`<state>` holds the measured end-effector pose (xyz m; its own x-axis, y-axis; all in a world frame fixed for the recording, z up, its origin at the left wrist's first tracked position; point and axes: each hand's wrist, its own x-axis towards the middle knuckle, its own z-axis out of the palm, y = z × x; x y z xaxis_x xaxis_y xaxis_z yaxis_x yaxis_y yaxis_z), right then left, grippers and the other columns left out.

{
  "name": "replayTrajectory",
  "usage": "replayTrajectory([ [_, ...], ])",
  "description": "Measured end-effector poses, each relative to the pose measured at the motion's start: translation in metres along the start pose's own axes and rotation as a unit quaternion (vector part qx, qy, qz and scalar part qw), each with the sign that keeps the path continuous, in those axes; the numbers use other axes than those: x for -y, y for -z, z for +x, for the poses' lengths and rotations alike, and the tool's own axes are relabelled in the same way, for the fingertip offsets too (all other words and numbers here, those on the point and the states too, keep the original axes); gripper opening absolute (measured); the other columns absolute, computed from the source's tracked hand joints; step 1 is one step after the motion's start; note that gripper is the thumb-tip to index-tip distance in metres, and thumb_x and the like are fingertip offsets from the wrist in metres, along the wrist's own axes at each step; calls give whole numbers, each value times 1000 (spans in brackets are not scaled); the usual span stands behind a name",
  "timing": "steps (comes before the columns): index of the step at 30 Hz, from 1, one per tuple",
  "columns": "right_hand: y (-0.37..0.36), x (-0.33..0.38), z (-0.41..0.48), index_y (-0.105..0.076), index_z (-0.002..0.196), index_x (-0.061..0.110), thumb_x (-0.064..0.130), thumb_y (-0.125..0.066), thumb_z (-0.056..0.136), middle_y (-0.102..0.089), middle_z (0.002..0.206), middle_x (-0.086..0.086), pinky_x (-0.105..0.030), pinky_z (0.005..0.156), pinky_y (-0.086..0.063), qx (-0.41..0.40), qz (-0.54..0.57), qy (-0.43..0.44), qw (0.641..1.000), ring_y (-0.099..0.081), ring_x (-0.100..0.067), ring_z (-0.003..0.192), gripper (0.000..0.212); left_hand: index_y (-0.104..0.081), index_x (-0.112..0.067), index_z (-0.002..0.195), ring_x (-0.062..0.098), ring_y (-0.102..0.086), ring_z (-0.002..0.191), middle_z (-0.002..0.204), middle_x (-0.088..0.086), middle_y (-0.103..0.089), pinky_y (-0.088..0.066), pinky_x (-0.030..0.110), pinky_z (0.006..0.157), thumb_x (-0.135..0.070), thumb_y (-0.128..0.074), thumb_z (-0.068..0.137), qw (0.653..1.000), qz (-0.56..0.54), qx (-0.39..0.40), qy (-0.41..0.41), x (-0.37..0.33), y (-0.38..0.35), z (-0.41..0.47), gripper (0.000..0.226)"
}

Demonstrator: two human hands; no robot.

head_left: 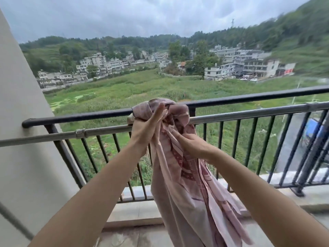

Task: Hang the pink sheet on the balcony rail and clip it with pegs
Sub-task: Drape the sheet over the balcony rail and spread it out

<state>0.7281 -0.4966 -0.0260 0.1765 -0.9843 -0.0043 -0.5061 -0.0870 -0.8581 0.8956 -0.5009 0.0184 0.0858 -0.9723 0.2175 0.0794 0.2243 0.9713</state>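
The pink sheet [179, 175], patterned with darker red bands, is bunched into a thick rope and held up in front of the balcony rail [80, 115]. Its crumpled top sits at rail height, against the grey metal pole [249, 114] that runs just inside the black rail. My left hand [145, 124] grips the bunched top from the left, fingers pointing up. Lower and to the right, my right hand [191, 145] is closed on the folds. The rest of the sheet hangs down toward the floor. No pegs are in view.
Black vertical bars [99, 154] fill the railing below the top rail. A grey wall [21, 122] closes the left side. A metal clamp [81, 133] sits on the pole at left. The concrete ledge [137, 209] runs along the railing foot. Fields and buildings lie far beyond.
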Motion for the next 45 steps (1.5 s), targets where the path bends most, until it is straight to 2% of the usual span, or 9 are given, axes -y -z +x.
replayTrajectory([
  [6, 31, 5, 17, -72, 89, 16, 42, -53, 100, -73, 86, 0, -33, 76, -53, -223, 38, 100, 969, -67, -17, 81, 34, -65, -22, 78, 4, -58, 71, 76, -10, -63, -47, 23, 63, -49, -54, 95, 983, 104, -125, -82, -1, 32, 31, 34],
  [10, 87, 20, 3, -59, 77, 13, 30, -41, 106, -55, 67, 0, -20, 50, -37, -487, 151, 95, 855, -51, -5, 53, 38, -63, -8, 109, 20, -58, 90, 94, 1, -60, -42, 29, 78, -49, -42, 100, 960, 102, -252, -70, 3, 70, 62, 47],
  [13, 132, 6, -7, -63, 99, -3, 31, -43, 104, -67, 96, -19, -33, 71, -38, -626, 50, 12, 778, -64, -27, 89, 40, -62, -7, 95, 24, -60, 92, 94, 6, -61, -49, 36, 84, -53, -46, 96, 953, 92, -284, -53, 12, 89, 76, 49],
  [18, 127, -37, 1, -33, 135, -6, 35, -65, 89, -43, 139, -29, -48, 101, -40, -475, -175, -167, 846, -44, -45, 128, 69, -60, -13, 87, 27, -63, 93, 92, 9, -65, -50, 39, 85, -60, -50, 87, 946, 146, -272, -100, 24, 86, 68, 49],
  [23, 79, -15, 20, -21, 150, 14, 33, -54, 87, -16, 157, -22, -58, 115, -17, -501, -249, 6, 829, -20, -40, 143, 73, -61, -18, 65, 17, -62, 72, 71, -6, -63, -54, 41, 79, -59, -63, 75, 949, 153, -254, -104, 18, 81, 56, 42],
  [30, -10, 45, 47, -47, 143, 26, 62, -36, 98, -54, 136, -9, -47, 105, -33, -161, -393, 210, 881, -48, -31, 127, 60, -64, -11, 72, 27, -65, 83, 83, 9, -68, -52, 36, 76, -69, -47, 86, 935, 283, -201, -72, 5, 90, 38, 62],
  [33, 2, 40, 58, -64, 126, 22, 23, -49, 100, -61, 112, -10, -43, 85, -48, -221, -363, 247, 871, -60, -36, 104, 31, -52, -4, 58, 36, -64, 75, 68, 17, -64, -43, 37, 64, -52, -42, 99, 899, 332, -270, -97, -8, 123, 28, 64],
  [37, 37, 32, 65, -62, 120, 10, 16, -43, 100, -60, 110, -16, -45, 78, -50, -331, -334, 180, 864, -61, -40, 97, 28, -63, 6, 101, 43, -59, 108, 115, 31, -63, -45, 42, 88, -49, -38, 101, 863, 277, -423, -20, -14, 200, 27, 61],
  [45, -16, 37, 75, -58, 128, 15, 29, -43, 96, -52, 127, -14, -48, 106, -32, -298, -315, 158, 887, -48, -33, 120, 39, -72, -20, 85, 14, -68, 93, 88, -8, -71, -54, 34, 85, -78, -68, 63, 932, 160, -325, 14, 22, 223, 8, 62],
])
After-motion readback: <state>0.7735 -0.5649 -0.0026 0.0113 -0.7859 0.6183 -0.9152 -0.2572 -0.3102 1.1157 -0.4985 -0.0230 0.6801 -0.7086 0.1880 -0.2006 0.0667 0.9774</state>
